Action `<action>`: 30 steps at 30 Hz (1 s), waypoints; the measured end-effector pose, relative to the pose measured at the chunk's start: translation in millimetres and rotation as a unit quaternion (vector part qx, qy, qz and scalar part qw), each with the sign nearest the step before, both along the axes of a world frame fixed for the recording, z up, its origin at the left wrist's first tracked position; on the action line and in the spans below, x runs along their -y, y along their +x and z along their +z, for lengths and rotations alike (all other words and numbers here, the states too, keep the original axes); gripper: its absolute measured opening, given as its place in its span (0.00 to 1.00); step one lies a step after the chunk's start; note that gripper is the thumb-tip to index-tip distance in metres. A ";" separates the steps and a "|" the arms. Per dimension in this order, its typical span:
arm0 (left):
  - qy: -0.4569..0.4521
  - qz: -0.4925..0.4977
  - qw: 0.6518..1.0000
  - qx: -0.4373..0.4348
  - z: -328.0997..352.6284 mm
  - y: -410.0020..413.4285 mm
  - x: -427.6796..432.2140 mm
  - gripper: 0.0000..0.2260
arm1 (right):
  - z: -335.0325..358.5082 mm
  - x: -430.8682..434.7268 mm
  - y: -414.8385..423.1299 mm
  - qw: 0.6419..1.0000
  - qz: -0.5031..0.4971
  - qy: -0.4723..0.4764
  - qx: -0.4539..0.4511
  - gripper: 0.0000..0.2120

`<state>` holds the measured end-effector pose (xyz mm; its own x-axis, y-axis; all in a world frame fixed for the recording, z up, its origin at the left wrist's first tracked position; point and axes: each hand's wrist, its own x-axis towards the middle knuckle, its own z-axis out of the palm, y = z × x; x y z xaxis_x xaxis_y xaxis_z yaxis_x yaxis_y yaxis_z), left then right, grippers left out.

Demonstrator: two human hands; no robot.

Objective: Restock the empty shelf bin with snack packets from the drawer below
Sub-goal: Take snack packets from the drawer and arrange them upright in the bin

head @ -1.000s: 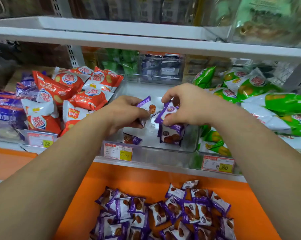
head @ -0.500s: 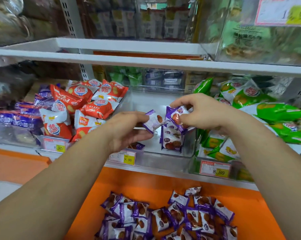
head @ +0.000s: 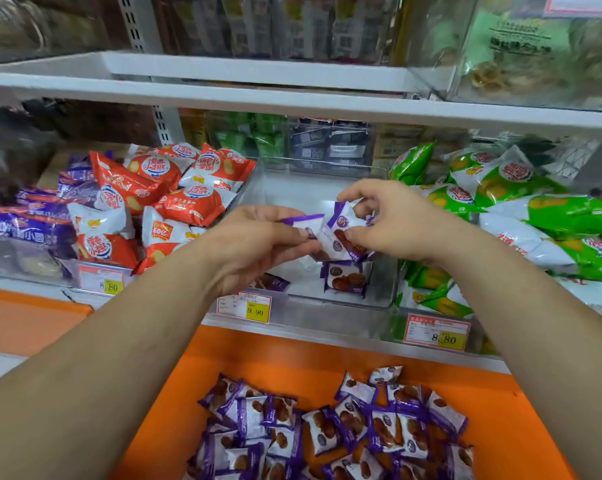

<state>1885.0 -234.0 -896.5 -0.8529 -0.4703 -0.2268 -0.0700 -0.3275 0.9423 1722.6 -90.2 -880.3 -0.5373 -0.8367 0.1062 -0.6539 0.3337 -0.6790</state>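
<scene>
Brought together over bin [head: 384,285] at 12 o'clock: left hand [head: 254,244] pinching packet [head: 301,223], right hand [head: 393,220] gripping second packet [head: 342,233], likely squaring both for stacking; spare packets [head: 327,427] in drawer [head: 292,355] at 6 o'clock.

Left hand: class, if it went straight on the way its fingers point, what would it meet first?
Probably the purple-and-white snack packet pinched by the right hand; it nearly touches the small packet that the left hand pinches, though depth is unclear.
</scene>
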 end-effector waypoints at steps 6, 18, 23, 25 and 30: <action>-0.147 0.025 0.986 0.072 4.6 2.7 0.7 0.10 | 1.7 1.2 0.9 1.000 0.003 0.005 -0.004 0.23; -0.156 0.035 0.980 0.121 -1.8 8.8 14.1 0.07 | 12.2 4.1 10.9 0.986 0.010 0.104 -0.130 0.14; -0.238 0.027 0.963 0.124 -7.3 8.7 13.0 0.07 | -16.8 16.0 20.1 0.956 0.025 0.207 -0.208 0.13; -0.243 0.018 0.962 0.122 -12.3 9.4 11.6 0.08 | -27.3 18.3 24.0 0.924 0.016 0.241 -0.295 0.10; -0.268 0.008 0.956 0.116 -17.2 5.4 10.5 0.07 | -32.6 17.1 32.3 0.877 -0.016 0.265 -0.401 0.06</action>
<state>1890.4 -244.5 -913.8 -0.8006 -0.5845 -0.1315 -0.2962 0.1953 0.9350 1754.8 -107.3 -912.8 -0.4918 -0.8685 0.0614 -0.8346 0.4904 0.2508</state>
